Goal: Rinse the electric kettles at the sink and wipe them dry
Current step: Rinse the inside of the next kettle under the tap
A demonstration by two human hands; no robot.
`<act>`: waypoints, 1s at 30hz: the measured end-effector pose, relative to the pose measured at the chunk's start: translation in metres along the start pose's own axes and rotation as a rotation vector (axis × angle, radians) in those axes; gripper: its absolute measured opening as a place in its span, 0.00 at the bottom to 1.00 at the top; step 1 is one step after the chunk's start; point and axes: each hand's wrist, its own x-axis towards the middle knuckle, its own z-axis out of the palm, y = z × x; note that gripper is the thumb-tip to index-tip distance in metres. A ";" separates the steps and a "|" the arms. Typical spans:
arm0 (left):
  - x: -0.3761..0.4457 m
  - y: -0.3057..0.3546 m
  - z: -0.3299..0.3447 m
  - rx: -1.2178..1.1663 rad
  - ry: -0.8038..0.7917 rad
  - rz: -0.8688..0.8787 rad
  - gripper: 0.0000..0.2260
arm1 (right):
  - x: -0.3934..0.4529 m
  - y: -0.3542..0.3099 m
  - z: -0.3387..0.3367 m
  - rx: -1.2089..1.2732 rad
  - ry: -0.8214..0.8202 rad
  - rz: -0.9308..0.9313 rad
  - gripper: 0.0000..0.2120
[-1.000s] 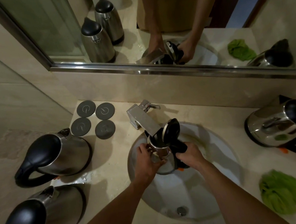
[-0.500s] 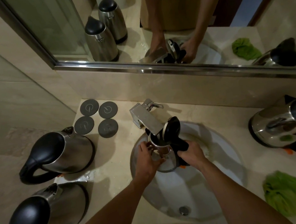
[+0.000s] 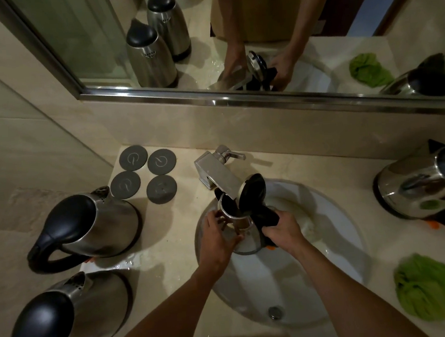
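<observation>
I'm holding the open kettle [image 3: 244, 227] over the sink [image 3: 339, 238], mouth right under the faucet [image 3: 218, 178]: left hand [image 3: 217, 236] gripping its body, right hand [image 3: 283, 231] gripping the handle, basin room on my right.

over the white sink [image 3: 341, 260] a steel kettle [image 3: 245, 228] is held under the faucet [image 3: 216, 175], its black lid [image 3: 252, 195] flipped open. the left hand [image 3: 217, 240] wraps the kettle's body; the right hand [image 3: 283, 230] grips its black handle. on the left counter stand two closed kettles [image 3: 91, 224] [image 3: 75, 313], with four grey round coasters [image 3: 147, 173] beyond them. at right, another kettle [image 3: 418, 184] stands far and a crumpled green cloth [image 3: 426, 290] lies near. a mirror [image 3: 230, 31] runs along the far wall.
</observation>
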 end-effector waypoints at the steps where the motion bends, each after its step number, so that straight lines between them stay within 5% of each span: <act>1: -0.002 0.000 0.000 0.001 0.005 0.005 0.36 | -0.003 -0.001 0.000 0.003 0.004 -0.001 0.10; 21: 0.006 -0.006 0.005 0.079 -0.068 0.000 0.38 | 0.006 0.002 -0.007 0.079 -0.054 0.034 0.18; 30: 0.006 0.001 0.002 0.083 -0.113 0.007 0.31 | 0.010 0.003 -0.018 0.004 -0.106 0.040 0.10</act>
